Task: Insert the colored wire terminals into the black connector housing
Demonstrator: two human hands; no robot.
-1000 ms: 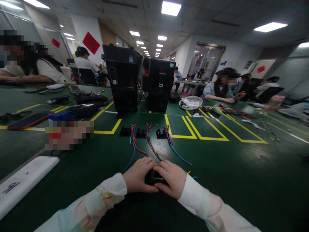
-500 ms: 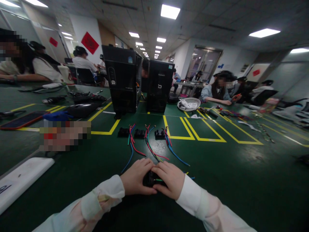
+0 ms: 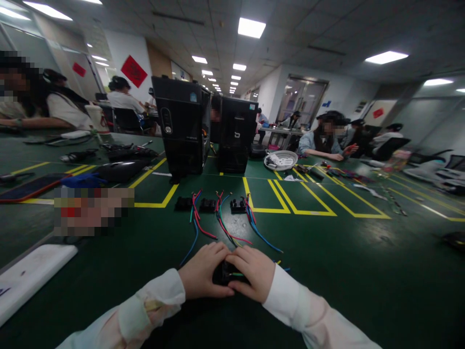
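Observation:
Both hands meet low in the middle of the green table (image 3: 363,271). My left hand (image 3: 203,274) and my right hand (image 3: 256,271) are curled together around a small black connector block (image 3: 227,274) with thin coloured wires coming out of it. The fingers of both hands press on the block. Just beyond them lie three more black connector blocks (image 3: 208,205) in a row, each trailing red, blue and green wires (image 3: 225,225) toward me.
Two black computer towers (image 3: 183,128) stand behind the blocks among yellow floor-tape lines. A white basket (image 3: 280,160) sits at the right of them. A white board (image 3: 32,276) lies at the left edge. Other people sit at the tables around.
My hands stay closed on the block in the same spot. The view has shifted slightly, so everything sits a little lower and to the left.

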